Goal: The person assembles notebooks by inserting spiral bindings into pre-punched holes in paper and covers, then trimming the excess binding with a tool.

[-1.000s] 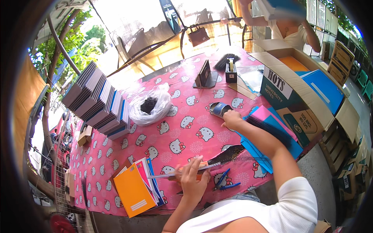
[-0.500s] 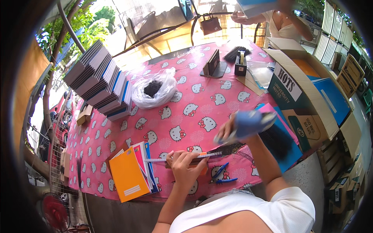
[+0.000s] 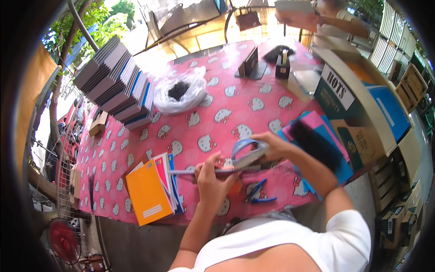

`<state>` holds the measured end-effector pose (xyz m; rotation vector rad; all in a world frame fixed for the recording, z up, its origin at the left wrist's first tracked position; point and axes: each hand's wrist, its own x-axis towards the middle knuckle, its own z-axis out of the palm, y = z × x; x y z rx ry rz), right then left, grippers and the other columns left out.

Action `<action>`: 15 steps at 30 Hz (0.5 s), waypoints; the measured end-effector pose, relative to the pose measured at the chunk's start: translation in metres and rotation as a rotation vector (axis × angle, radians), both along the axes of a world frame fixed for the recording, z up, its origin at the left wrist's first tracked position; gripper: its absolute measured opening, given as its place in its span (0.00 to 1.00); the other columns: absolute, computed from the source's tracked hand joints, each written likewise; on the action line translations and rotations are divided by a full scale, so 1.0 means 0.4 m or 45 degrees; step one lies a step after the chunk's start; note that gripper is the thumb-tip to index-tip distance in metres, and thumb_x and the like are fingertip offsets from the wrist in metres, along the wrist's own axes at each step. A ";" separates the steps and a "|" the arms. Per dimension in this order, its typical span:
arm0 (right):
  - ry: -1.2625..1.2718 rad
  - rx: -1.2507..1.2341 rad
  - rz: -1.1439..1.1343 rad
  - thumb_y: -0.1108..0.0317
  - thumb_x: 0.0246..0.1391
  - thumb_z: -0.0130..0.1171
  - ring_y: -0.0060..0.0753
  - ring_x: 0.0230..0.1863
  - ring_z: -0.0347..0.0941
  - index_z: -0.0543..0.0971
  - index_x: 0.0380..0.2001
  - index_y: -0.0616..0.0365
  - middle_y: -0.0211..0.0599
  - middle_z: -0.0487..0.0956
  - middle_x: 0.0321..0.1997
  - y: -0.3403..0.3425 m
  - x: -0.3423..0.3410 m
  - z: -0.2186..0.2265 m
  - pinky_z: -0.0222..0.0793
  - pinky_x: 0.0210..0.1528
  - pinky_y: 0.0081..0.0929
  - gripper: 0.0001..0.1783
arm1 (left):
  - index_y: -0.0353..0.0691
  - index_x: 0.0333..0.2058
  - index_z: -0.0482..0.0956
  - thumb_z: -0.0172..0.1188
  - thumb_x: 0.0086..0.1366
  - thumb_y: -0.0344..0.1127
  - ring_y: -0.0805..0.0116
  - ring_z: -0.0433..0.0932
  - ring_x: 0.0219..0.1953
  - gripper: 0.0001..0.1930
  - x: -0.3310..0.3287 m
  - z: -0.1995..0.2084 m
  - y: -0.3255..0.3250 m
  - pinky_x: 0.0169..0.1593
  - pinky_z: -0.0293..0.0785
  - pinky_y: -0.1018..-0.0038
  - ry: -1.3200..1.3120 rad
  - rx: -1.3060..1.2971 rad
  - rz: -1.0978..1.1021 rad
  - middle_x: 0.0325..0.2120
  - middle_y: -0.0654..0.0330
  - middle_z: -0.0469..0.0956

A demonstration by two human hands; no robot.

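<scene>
In front of me my left hand (image 3: 210, 179) is closed on a notebook (image 3: 183, 172) standing edge-on above the table, fingers on one side and thumb on the other. My right hand (image 3: 269, 147) grips a blue-and-grey tool (image 3: 247, 156) with an arched top, held at the notebook's upper edge near its right end; blur hides its exact kind. Blue-handled pliers (image 3: 260, 198) lie to the right of my left hand. Left of it is a pile of notebooks with an orange one (image 3: 149, 195) on top. Beside my right forearm, black binding coils (image 3: 317, 143) rest on blue and pink covers (image 3: 342, 170).
A tall stack of notebooks (image 3: 115, 86) leans at the far left. Next to it sits a plastic bag (image 3: 181, 106) with black pieces. A tape dispenser (image 3: 283, 65) and a small stand (image 3: 248, 63) are at the back. An open carton (image 3: 335, 88) borders the right; another person (image 3: 340, 27) works behind it.
My right hand has moved left and slightly down, bringing the blue-and-grey tool to the notebook's edge. The other person's blue item has shifted and now appears greyish.
</scene>
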<state>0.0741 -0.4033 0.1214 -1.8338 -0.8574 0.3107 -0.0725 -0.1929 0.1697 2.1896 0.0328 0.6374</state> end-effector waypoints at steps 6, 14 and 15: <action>0.054 0.078 0.104 0.79 0.29 0.63 0.22 0.33 0.73 0.77 0.34 0.60 0.31 0.80 0.30 0.055 -0.031 0.078 0.71 0.38 0.25 0.20 | 0.51 0.28 0.81 0.76 0.37 0.47 0.60 0.65 0.57 0.19 -0.001 0.006 0.051 0.61 0.33 0.39 0.036 0.529 0.170 0.50 0.64 0.72; 0.131 0.017 0.128 0.78 0.29 0.64 0.22 0.38 0.74 0.77 0.43 0.63 0.32 0.80 0.37 0.112 -0.008 0.071 0.72 0.40 0.25 0.28 | 0.50 0.25 0.82 0.77 0.34 0.49 0.53 0.58 0.62 0.19 -0.013 -0.028 0.115 0.63 0.28 0.39 0.010 0.473 0.290 0.54 0.64 0.70; 0.055 -0.060 0.059 0.78 0.29 0.64 0.21 0.38 0.73 0.77 0.43 0.64 0.32 0.80 0.37 0.134 0.000 0.086 0.71 0.40 0.25 0.28 | 0.49 0.25 0.82 0.77 0.34 0.49 0.53 0.58 0.62 0.19 -0.013 -0.031 0.124 0.63 0.28 0.40 -0.017 0.445 0.295 0.54 0.64 0.70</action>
